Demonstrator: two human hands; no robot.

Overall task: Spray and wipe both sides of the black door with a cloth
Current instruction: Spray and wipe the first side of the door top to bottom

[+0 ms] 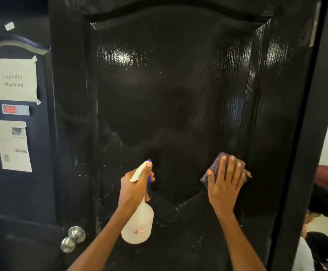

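Observation:
The glossy black door (169, 90) fills the middle of the view, its raised panel wet with droplets low down. My left hand (134, 189) grips a white spray bottle (138, 223) with a blue nozzle, pointed at the panel, a finger on the trigger. My right hand (224, 183) lies flat with fingers spread, pressing a dark checked cloth (219, 163) against the panel's right side, level with the nozzle.
A silver door knob (73, 238) sticks out at the door's lower left edge. Behind, at left, stands another black door with a "Laundry Machine" paper sign (13, 80) and a notice. A person (319, 227) sits low at the right, past the door frame.

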